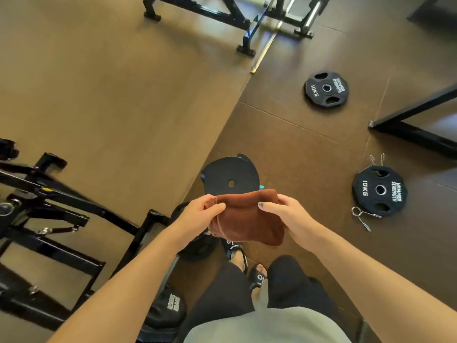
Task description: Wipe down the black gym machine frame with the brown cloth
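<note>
A folded brown cloth hangs in front of me at waist height, above my feet. My left hand pinches its upper left corner between thumb and fingers. My right hand grips its right edge, thumb on the near face. The black gym machine frame stands on the floor at my lower left, about an arm's length from the cloth; neither hand touches it.
A stack of black weight plates lies just beyond the cloth. Two 10 kg plates and spring collars lie on the dark mat to the right. Another black frame stands far ahead, a black beam at right.
</note>
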A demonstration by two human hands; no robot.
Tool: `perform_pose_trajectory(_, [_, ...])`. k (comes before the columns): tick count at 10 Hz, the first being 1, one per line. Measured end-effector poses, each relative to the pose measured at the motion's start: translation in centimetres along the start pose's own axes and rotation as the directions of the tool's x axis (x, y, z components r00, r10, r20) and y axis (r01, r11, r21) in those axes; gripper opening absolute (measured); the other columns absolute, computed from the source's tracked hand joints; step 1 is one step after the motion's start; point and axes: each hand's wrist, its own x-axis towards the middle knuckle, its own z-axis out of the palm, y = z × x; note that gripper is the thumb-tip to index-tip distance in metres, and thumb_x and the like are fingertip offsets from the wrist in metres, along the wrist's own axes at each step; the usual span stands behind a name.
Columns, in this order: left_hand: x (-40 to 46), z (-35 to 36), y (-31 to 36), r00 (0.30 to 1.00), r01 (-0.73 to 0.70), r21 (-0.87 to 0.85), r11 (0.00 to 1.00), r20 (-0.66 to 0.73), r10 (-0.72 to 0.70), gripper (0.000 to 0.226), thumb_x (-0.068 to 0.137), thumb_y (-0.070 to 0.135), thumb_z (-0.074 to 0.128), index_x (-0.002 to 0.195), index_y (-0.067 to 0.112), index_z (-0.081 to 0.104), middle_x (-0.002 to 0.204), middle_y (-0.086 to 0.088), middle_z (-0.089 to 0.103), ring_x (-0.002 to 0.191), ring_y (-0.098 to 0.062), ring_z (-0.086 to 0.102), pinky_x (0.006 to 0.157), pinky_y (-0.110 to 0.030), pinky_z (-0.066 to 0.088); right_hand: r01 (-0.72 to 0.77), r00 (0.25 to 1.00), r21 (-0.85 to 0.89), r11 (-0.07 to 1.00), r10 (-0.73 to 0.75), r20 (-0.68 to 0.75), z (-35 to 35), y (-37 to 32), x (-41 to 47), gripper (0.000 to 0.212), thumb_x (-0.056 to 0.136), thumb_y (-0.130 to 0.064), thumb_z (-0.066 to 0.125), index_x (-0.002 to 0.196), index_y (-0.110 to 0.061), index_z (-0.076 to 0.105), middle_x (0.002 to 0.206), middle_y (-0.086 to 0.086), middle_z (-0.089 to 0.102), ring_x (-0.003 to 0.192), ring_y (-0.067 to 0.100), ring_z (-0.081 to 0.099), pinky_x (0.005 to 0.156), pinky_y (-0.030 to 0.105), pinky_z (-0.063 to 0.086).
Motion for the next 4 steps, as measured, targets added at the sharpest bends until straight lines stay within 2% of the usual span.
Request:
perform_pose_trajectory(1, [3.2, -0.1, -0.9, 0.992, 0.032, -0.069, 0.997, -0.121, -0.04, 0.021, 0.103, 0.04, 0.057, 0.116, 0.025, 0.065, 0.109, 0.005, 0.07, 0.105, -0.013, 0.066, 0.09, -0.032, 0.057, -0.07, 0.998, 0.013, 0.997, 0.07, 0.001, 0.6, -0.8, 3.2, 0.037, 0.089, -0.034, 0.078, 0.12, -0.025, 0.06, 0.117, 0.0, 0.069, 0.107, 0.023, 0.067, 0.09, 0.042, 0.058])
perform_pose_trajectory(2, [5.8, 0.1, -1.1, 0.972, 0.079, -0.093, 0.993, -0.214, -0.098, 0.027, 0.102, 0.043, 0.056, 0.12, 0.024, 0.063, 0.11, 0.005, 0.068, 0.106, -0.016, 0.065, 0.094, -0.038, 0.057, -0.103, 0.994, -0.063, 0.993, 0.102, -0.029, 0.9, -1.3, 6.2, 0.048, 0.088, -0.036, 0.079, 0.128, -0.029, 0.054, 0.125, -0.002, 0.063, 0.114, 0.024, 0.062, 0.1, 0.05, 0.054])
perform_pose_trajectory(3, [8.4, 0.2, -1.1, 0.955, 0.08, -0.085, 0.993, -0.279, -0.101, 0.026, 0.102, 0.043, 0.057, 0.121, 0.025, 0.061, 0.111, 0.006, 0.067, 0.11, -0.018, 0.064, 0.092, -0.036, 0.057, -0.079, 0.996, -0.084, 0.993, 0.075, -0.043, 1.2, -2.2, 8.9, 0.057, 0.091, -0.043, 0.075, 0.139, -0.038, 0.045, 0.133, -0.008, 0.057, 0.117, 0.019, 0.058, 0.102, 0.047, 0.053])
perform_pose_trajectory(4, [11.3, -0.1, -1.2, 0.909, 0.179, -0.217, 0.96, -0.336, -0.245, 0.058, 0.101, 0.045, 0.057, 0.151, 0.024, 0.035, 0.142, -0.002, 0.055, 0.129, -0.025, 0.055, 0.101, -0.037, 0.049, -0.102, 0.994, -0.229, 0.968, 0.089, -0.068, 1.3, -2.9, 12.6, 0.081, 0.097, -0.05, 0.063, 0.161, -0.036, 0.015, 0.151, -0.008, 0.042, 0.135, 0.022, 0.049, 0.111, 0.045, 0.045])
